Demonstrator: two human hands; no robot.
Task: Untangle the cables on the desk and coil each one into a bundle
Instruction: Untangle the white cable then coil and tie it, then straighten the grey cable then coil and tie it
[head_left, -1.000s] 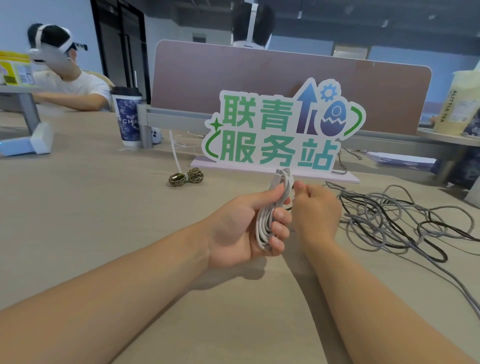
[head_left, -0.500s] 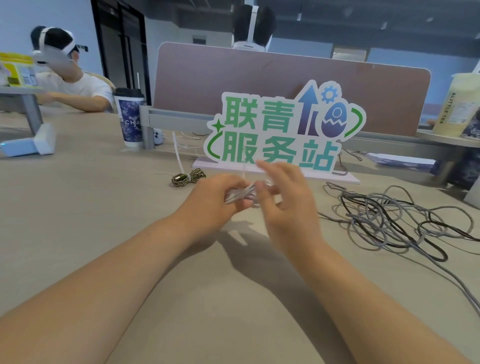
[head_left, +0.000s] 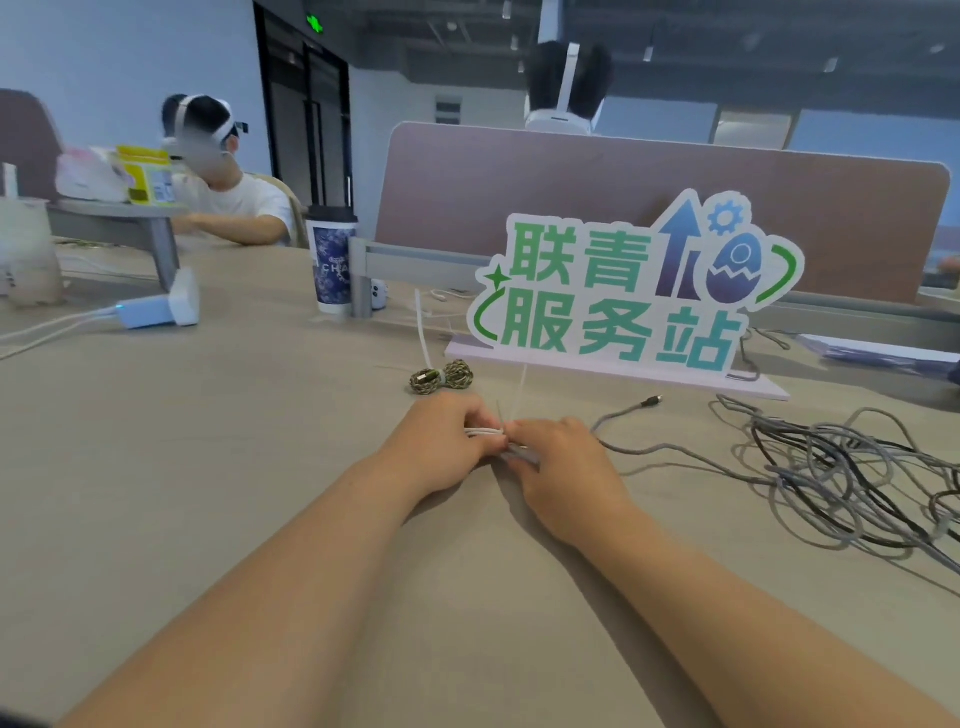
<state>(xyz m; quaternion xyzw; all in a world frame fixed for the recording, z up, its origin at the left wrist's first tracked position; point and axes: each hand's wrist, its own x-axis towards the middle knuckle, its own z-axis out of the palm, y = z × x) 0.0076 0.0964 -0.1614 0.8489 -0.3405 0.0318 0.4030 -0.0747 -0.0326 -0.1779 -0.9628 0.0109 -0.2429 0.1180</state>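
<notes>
1. The left hand (head_left: 441, 441) has its fingers curled round one end of the white cable bundle (head_left: 484, 432). The bundle sits low over the desk (head_left: 208, 467), in the middle of the view.
2. The right hand (head_left: 563, 467) meets the left at the fingertips. Its fingers are curled and pinch the bundle's other end. Thin white strip ends (head_left: 514, 400) stand up where the hands meet.
3. The widest open room is to the left of the left forearm, where tabletop runs as far as a white block (head_left: 156, 310). The desk's near edge is out of view.
4. To the right, a grey cable's plug end (head_left: 650, 401) lies near the right hand. Further right, well apart from the hand, is the tangled heap (head_left: 841, 478) of grey and black cables, which runs off the right side of the view.
5. Just beyond the left hand lies a braided coil (head_left: 441, 375), already bundled. Behind it a sign (head_left: 623, 296) stands upright on its flat base and closes off the way forward.
6. Farther back are a paper cup (head_left: 332, 260) beside a divider panel (head_left: 623, 176), and a seated person (head_left: 228, 202) at the far left.
7. Counted: two hands, one white bundle, one braided coil, one tangled heap (I cannot tell how many strands), one sign and one cup.
</notes>
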